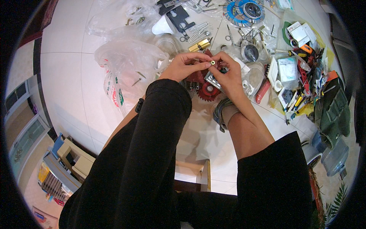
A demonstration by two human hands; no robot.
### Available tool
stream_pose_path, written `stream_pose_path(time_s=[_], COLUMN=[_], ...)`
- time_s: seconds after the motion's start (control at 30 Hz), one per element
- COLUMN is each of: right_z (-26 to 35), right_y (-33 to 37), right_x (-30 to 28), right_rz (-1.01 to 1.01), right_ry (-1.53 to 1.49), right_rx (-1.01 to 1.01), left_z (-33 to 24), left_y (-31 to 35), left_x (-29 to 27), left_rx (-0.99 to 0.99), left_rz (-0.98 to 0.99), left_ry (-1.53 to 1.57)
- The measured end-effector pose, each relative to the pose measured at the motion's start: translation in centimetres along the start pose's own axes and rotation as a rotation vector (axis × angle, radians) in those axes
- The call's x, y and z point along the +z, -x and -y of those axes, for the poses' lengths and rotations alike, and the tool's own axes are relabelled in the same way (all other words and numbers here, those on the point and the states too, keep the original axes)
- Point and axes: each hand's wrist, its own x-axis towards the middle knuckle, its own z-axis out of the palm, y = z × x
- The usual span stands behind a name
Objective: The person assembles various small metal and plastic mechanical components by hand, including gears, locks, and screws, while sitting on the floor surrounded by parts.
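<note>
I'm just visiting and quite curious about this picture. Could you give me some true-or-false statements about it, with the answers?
1. The left hand and right hand meet at a small, round, yellow-gold piece with a dark cross on its end. True.
2. The round, toothed metal disc just below the hands in the picture is green. False: it is red.
3. A crumpled, see-through plastic bag lies to the left of the hands. True.
4. The flat, blue-and-silver discs lie at the lower left of the picture. False: they are near the top, right of centre.
5. A shiny, gold-coloured metal block lies just beyond the hands. True.
</note>
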Motion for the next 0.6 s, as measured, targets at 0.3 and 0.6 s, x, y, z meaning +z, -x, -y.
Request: stream_pose_path(time_s=[0.3,0.6], right_z=[0.0,1.0], right_y=[0.0,-0.5], right_x=[0.3,-0.4], right_rz=[-0.053,-0.079], right_ry=[0.112,-0.014], right_rx=[-0.015,-0.037], left_z=[-0.7,-0.3], left_y=[0.3,-0.3], left_x=[0.3,-0.4], left_rx=[-0.082,-0.077], left_rz=[-0.06,-0.139], left_ry=[0.027,0.078])
